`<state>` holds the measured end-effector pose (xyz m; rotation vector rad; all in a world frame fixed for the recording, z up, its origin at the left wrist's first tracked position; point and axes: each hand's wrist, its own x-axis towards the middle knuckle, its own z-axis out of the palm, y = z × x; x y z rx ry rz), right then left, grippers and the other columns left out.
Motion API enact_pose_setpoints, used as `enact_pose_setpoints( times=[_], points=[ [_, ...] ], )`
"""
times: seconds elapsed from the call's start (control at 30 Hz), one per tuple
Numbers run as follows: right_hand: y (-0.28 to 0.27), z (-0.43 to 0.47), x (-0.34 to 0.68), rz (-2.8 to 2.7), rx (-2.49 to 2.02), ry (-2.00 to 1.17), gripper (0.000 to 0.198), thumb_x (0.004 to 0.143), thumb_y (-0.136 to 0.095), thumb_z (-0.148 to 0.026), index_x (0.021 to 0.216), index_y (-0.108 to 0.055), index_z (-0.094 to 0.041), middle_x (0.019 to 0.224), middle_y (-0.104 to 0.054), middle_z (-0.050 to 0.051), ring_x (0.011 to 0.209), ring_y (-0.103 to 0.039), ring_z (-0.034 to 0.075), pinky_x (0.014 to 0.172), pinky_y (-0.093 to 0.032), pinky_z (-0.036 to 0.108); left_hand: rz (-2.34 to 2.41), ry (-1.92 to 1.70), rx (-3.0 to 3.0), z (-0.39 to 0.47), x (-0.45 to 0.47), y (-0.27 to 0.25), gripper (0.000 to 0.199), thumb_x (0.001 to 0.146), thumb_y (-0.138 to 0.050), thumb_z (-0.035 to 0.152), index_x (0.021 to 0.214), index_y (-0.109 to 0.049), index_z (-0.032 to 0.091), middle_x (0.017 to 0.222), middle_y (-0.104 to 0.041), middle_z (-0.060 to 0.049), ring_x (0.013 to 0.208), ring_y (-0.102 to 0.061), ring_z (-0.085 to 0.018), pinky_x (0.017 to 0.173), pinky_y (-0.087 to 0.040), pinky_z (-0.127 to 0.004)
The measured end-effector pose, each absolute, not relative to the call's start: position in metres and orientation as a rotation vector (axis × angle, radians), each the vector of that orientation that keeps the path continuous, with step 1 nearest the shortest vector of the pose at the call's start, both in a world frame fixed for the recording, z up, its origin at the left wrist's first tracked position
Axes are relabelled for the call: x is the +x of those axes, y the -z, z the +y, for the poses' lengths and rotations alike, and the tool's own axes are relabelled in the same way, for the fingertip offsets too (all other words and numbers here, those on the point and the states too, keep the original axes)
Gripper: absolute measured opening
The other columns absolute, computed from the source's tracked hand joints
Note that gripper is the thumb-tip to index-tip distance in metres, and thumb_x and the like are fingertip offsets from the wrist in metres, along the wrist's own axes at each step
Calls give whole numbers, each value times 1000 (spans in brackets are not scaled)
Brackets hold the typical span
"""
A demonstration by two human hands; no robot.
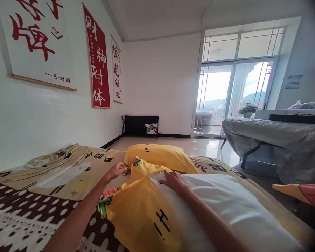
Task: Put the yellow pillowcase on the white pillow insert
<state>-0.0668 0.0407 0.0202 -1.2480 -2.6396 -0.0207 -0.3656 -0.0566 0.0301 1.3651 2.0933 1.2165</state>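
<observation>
A yellow pillowcase (144, 206) printed with "Hi!" and green leaves covers the left part of a white pillow (220, 196), whose right part is bare. My left hand (118, 170) is closed, its fingers pinching yellow cloth by a leaf-printed corner at the pillowcase's far side. My right hand (173, 180) lies over the far edge of the white pillow, fingers bent and gripping the pillowcase's edge; the fingertips are partly hidden. Just beyond both hands rests another yellow pillow (160, 155), fully covered.
Beneath the pillows spreads a beige and brown patterned blanket (65, 175). A plastic-covered table (265, 127) stands at the right with a potted plant (248, 109) near it. Yellow and pink cloth (301, 192) juts in at the right edge. A black folded item (136, 125) leans against the far wall.
</observation>
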Motion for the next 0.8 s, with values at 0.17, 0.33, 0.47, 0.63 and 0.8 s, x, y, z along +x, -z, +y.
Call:
enact_pose_setpoints(
  times=[0.17, 0.33, 0.47, 0.63, 0.8],
  points=[
    [-27, 14, -60, -2696, -1141, 150, 30, 91, -41, -20, 113, -60, -15, 97, -68, 17, 96, -63, 28, 81, -43, 38, 1986, -1228, 1263, -33, -363, -44, 59, 44, -78, 59, 79, -60, 14, 83, -68, -11, 87, -61, -27, 64, -43, -28],
    [-29, -45, -44, -2729, -1114, 245, 35, 87, -37, -10, 114, -57, -15, 82, -68, 15, 81, -66, 25, 69, -42, 32, 1666, -1304, 1178, -22, -336, -51, 62, 54, -67, 69, 83, -66, 14, 81, -69, -11, 80, -63, -24, 65, -47, -30],
    [-36, -88, -32, -2740, -1018, 188, 32, 85, -40, -8, 110, -58, -16, 80, -68, 10, 78, -65, 21, 67, -39, 27, 1518, -1522, 1144, -15, -309, -72, 56, 46, -77, 56, 80, -66, 12, 74, -68, -11, 72, -63, -25, 64, -48, -33],
    [-108, -82, -5, -2878, -693, -309, 31, 78, -64, -39, 99, -66, -17, 70, -64, 4, 63, -58, 16, 57, -39, 24, 1610, -2059, 1157, -49, -277, -102, 39, 61, -68, 52, 60, -52, 17, 60, -54, 0, 61, -50, -13, 56, -37, -23],
    [-188, -30, -21, -2318, -731, -415, 36, 87, -47, -43, 103, -67, -18, 82, -67, 5, 73, -60, 17, 69, -45, 28, 1562, -2613, 1130, -109, -242, -110, 35, 73, -60, 47, 59, -47, 17, 56, -47, 3, 57, -41, -10, 53, -34, -21]
  ],
)
